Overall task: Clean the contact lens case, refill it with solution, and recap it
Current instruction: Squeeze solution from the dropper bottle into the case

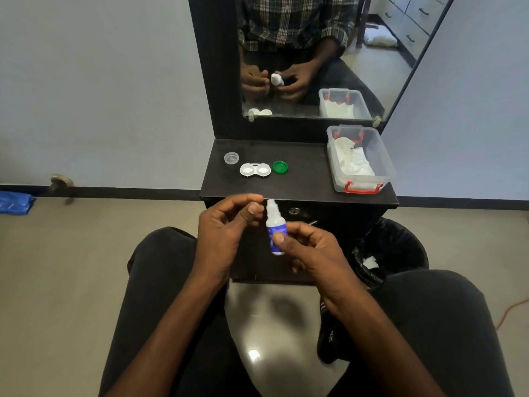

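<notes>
A white contact lens case [255, 170] lies open on the black shelf [303, 179], both wells uncovered. A clear cap [231, 158] sits to its left and a green cap [280, 167] to its right. In front of the shelf's edge my right hand [312, 247] grips a small white solution bottle [274, 227] with a blue label, held upright. My left hand [229, 224] is beside the bottle's tip, its fingers curled with thumb and forefinger close to the nozzle; whether it holds the bottle's small cap is hidden.
A clear plastic box [359, 159] with red clasps holds white tissues at the shelf's right end. A mirror [309, 53] stands behind the shelf. A black-lined bin [392, 250] with a crumpled tissue stands on the floor at the right. My knees flank the cabinet.
</notes>
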